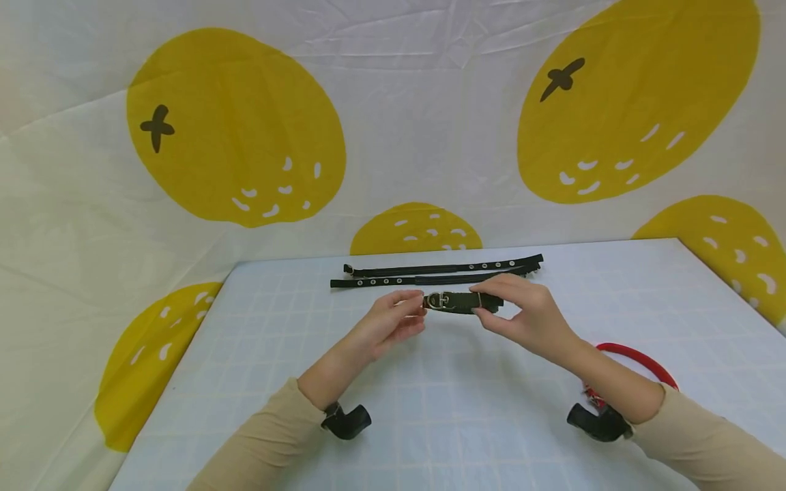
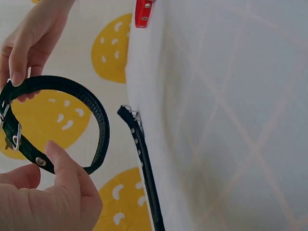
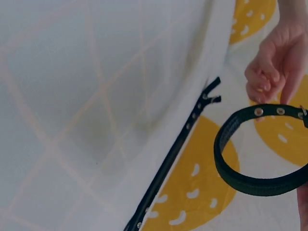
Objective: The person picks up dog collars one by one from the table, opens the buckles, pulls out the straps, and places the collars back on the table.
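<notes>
A dark green buckled collar (image 1: 456,303), closed into a ring, is held up over the table between both hands. My left hand (image 1: 393,322) pinches its left end; in the left wrist view, thumb and fingers (image 2: 60,159) grip the strap by a metal eyelet. My right hand (image 1: 522,307) pinches the other side between thumb and fingers, close to a metal loop. The buckle and a D-ring face me in the head view. The right wrist view shows the collar (image 3: 262,185) as an open ring with eyelets along its top, my right hand mostly out of frame.
Two more black collars (image 1: 399,271) lie stretched out along the table's far edge, with rows of eyelets. A red collar (image 1: 641,358) sits at the right, partly behind my right forearm. The table (image 1: 245,382) has a pale checked cloth; a fruit-printed sheet (image 1: 424,136) hangs behind.
</notes>
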A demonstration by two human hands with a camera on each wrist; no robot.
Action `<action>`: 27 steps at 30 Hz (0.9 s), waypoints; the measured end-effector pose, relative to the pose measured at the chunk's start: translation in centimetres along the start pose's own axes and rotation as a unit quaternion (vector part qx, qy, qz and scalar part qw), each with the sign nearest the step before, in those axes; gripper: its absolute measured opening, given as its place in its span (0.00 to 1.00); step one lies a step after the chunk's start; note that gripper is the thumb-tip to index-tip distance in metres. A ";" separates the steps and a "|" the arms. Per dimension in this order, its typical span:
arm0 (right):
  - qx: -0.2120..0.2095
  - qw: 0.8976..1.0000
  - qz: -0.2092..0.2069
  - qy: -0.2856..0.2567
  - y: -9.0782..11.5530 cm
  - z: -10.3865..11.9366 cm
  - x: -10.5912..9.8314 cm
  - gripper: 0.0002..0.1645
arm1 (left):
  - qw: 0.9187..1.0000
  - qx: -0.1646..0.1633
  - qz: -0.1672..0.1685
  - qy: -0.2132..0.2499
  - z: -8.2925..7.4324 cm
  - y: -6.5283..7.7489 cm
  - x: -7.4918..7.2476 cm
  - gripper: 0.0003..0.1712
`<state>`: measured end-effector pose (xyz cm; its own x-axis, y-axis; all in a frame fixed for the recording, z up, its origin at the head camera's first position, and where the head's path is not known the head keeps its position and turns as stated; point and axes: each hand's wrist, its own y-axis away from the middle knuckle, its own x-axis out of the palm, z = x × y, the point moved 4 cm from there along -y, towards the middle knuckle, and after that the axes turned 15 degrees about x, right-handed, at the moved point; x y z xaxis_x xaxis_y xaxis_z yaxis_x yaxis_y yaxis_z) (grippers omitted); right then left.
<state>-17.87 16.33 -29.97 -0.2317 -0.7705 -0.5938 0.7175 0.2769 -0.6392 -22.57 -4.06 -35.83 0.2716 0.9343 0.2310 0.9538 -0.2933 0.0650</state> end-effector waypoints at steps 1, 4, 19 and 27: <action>0.011 1.000 0.002 0.000 -0.1 -0.1 -0.1 0.18 | 1.000 0.011 0.006 -0.023 -0.1 0.0 -0.1 0.21; 0.055 0.998 0.008 -0.011 -0.2 -0.4 -0.5 0.17 | 0.992 0.069 0.028 -0.104 -0.8 0.1 -0.3 0.18; 0.158 0.983 0.080 -0.058 -0.2 -0.3 0.1 0.17 | 0.790 0.441 0.145 -0.401 -4.9 2.6 3.5 0.14; 0.123 0.985 0.092 -0.078 -0.2 1.1 0.5 0.17 | 0.755 0.485 0.151 -0.415 -5.0 3.5 4.1 0.12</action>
<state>-17.36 15.26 -29.59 0.0064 -0.8044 -0.5940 0.8799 0.2868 -0.3788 -18.80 -2.27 -29.76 0.0981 0.7779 -0.6207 0.3692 -0.6077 -0.7031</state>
